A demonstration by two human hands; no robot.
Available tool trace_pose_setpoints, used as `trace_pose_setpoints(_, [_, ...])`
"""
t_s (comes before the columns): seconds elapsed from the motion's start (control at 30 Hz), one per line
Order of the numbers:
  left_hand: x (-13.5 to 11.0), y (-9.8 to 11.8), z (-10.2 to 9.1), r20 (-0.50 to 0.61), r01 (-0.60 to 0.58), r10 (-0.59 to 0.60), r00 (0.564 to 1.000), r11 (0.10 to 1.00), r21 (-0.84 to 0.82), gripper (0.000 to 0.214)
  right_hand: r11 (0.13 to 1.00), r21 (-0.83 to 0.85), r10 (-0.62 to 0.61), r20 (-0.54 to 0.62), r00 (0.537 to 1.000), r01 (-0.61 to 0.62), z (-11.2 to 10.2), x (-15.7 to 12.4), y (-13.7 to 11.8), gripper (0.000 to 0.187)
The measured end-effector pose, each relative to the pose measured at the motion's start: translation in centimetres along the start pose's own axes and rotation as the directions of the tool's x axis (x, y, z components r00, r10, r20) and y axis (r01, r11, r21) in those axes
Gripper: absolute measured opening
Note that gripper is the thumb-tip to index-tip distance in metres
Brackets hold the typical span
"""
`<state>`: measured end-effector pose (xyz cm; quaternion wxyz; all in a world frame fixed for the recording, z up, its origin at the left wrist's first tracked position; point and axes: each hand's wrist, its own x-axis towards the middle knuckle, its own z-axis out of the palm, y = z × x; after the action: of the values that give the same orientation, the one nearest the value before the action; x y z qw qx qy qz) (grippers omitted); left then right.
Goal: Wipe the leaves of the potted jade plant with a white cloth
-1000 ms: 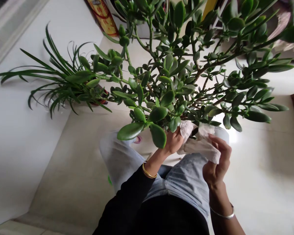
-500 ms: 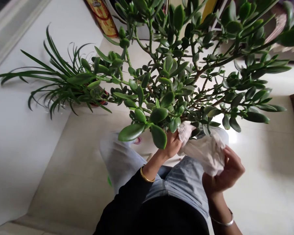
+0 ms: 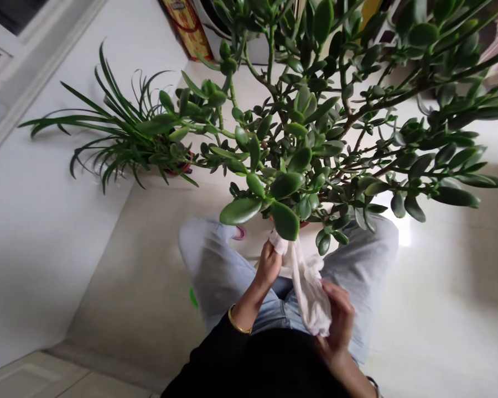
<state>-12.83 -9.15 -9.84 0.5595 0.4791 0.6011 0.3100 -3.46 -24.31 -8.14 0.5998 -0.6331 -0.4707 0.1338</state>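
Note:
A crumpled white cloth (image 3: 309, 290) stretches between my two hands above my lap. My left hand (image 3: 269, 262) is closed on its upper end, just below a large glossy leaf of the jade plant (image 3: 286, 185). Lower down on the right, my right hand (image 3: 338, 312) grips the other end, fingers curled against the fabric. The jade plant spreads its thick green leaves over the upper part of the view. Only a bit of its reddish-brown pot (image 3: 309, 224) shows beneath the leaves; the rest is hidden.
To the left a spider plant (image 3: 124, 132) with long thin leaves stands by the white wall (image 3: 37, 232). A tall orange-red package (image 3: 188, 27) leans at the back. My knees in jeans (image 3: 361, 260) flank the pot. Pale tiles (image 3: 128, 287) cover the floor.
Both hands have drawn back from the jade plant's foliage toward my lap, moving left with the cloth. The freed lower branch now hangs in view, and the camera view has shifted left.

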Motion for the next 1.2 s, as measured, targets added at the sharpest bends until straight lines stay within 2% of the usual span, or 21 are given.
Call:
trace_pose_setpoints(0.07, [0.5,0.1,0.8,0.004,0.073,-0.073,0.997,0.997,-0.015,0.017,0.986,0.031,0.161,0.019,0.987,-0.161,0.7,-0.7,0.1,0.042])
trace_pose_setpoints(0.13, [0.9,0.3,1.6,0.0,0.095,-0.095,0.995,0.995,-0.035,0.014,0.938,0.054,0.341,0.015,0.94,-0.342,1.3,-1.0,0.7,0.036])
trace_pose_setpoints(0.23, [1.5,0.9,2.6,0.01,0.065,-0.064,0.998,0.996,-0.067,0.015,0.82,0.115,0.567,-0.022,0.824,-0.561,2.1,-0.5,2.5,0.035])
trace_pose_setpoints(0.3, [2.1,1.4,3.2,0.043,0.046,-0.043,0.998,0.996,-0.074,0.016,0.72,0.182,0.687,-0.054,0.725,-0.669,2.7,0.3,4.0,0.037])
trace_pose_setpoints(0.37, [2.9,2.0,3.6,0.098,0.007,-0.002,0.995,0.998,-0.056,0.011,0.626,0.295,0.765,-0.056,0.641,-0.722,3.4,1.3,5.1,0.04])
trace_pose_setpoints(0.4, [3.4,2.3,3.8,0.133,-0.027,0.034,0.991,0.998,-0.055,0.01,0.595,0.358,0.782,-0.053,0.621,-0.719,3.8,1.9,5.6,0.041])
trace_pose_setpoints(0.53, [4.4,3.5,4.3,0.276,-0.196,0.197,0.941,0.98,-0.032,0.014,0.55,0.522,0.777,-0.035,0.628,-0.652,5.0,4.3,6.8,0.048])
trace_pose_setpoints(0.63, [4.8,4.2,4.8,0.307,-0.292,0.254,0.917,0.953,0.084,0.011,0.543,0.579,0.772,-0.059,0.633,-0.608,4.9,5.8,7.8,0.047])
trace_pose_setpoints(0.7, [4.9,4.6,5.0,0.32,-0.336,0.285,0.904,0.934,0.119,0.011,0.568,0.589,0.76,-0.107,0.64,-0.576,4.4,6.4,8.5,0.047])
trace_pose_setpoints(0.77, [4.9,5.0,5.2,0.334,-0.366,0.307,0.891,0.922,0.13,0.014,0.622,0.553,0.73,-0.154,0.666,-0.554,3.7,6.8,9.1,0.046])
trace_pose_setpoints(0.87, [4.8,5.5,5.2,0.317,-0.393,0.325,0.891,0.902,0.178,0.018,0.669,0.497,0.702,-0.177,0.69,-0.553,2.9,7.3,9.9,0.045])
trace_pose_setpoints(0.93, [4.6,5.7,5.2,0.304,-0.392,0.322,0.896,0.897,0.206,0.019,0.62,0.545,0.739,-0.164,0.653,-0.565,2.6,7.6,10.4,0.045])
trace_pose_setpoints(1.03, [4.3,5.6,5.2,0.308,-0.362,0.288,0.907,0.906,0.219,0.024,0.486,0.664,0.809,-0.095,0.58,-0.568,2.9,7.8,11.4,0.047])
trace_pose_setpoints(1.2, [4.1,4.7,5.2,0.207,-0.353,0.307,0.929,0.901,0.251,0.022,0.332,0.749,0.84,0.043,0.541,-0.574,3.7,7.9,13.2,0.039])
